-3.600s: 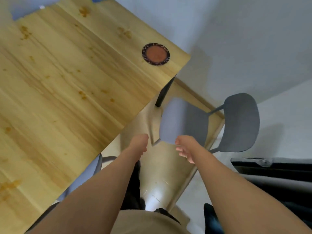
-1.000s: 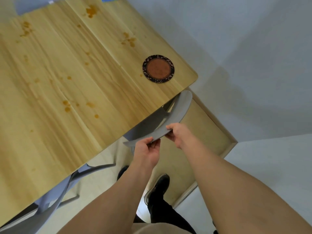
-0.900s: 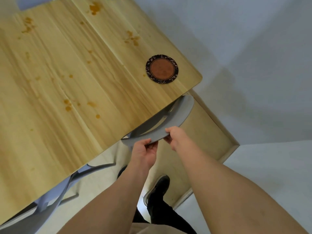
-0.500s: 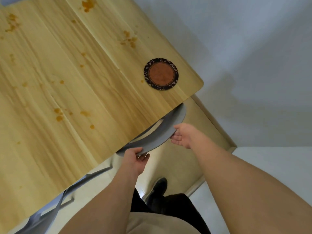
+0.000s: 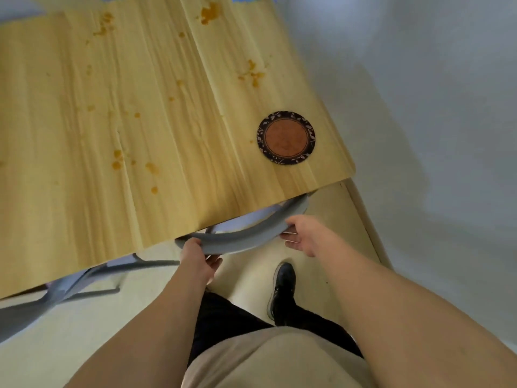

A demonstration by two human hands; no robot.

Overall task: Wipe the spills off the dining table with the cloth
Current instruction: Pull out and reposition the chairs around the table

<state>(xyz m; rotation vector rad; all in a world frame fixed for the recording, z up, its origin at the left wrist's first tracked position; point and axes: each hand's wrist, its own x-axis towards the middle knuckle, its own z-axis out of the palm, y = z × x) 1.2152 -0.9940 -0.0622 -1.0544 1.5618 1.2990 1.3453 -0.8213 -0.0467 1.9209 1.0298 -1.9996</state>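
Left hand [image 5: 195,254]: we grasp the chair back [image 5: 246,233].
Right hand [image 5: 303,232]: grasping it too.
Spills [image 5: 134,163]: on surface [image 5: 84,191], beyond both hands.

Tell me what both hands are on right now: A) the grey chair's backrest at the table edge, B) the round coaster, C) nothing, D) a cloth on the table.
A: the left hand and right hand both hold the grey chair's curved backrest beside the table; the coaster lies untouched.
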